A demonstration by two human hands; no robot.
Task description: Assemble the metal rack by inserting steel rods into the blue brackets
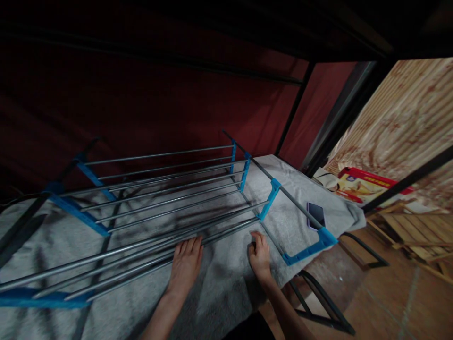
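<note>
Left hand (187, 257) touches rods (88, 259), grip unclear; right hand (260, 256), grip released, near edge of cloth (226, 274); open room between both.

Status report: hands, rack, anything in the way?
Left hand: at near rods. Right hand: nothing visibly held. Rack: lying on grey cloth. Phone: by side bar, clear of both hands.

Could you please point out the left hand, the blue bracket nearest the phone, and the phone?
Left hand (187, 259): head view, back of the hand.
Blue bracket (307, 250): head view, middle of its long side.
Phone (317, 213): head view, its dark face.
</note>
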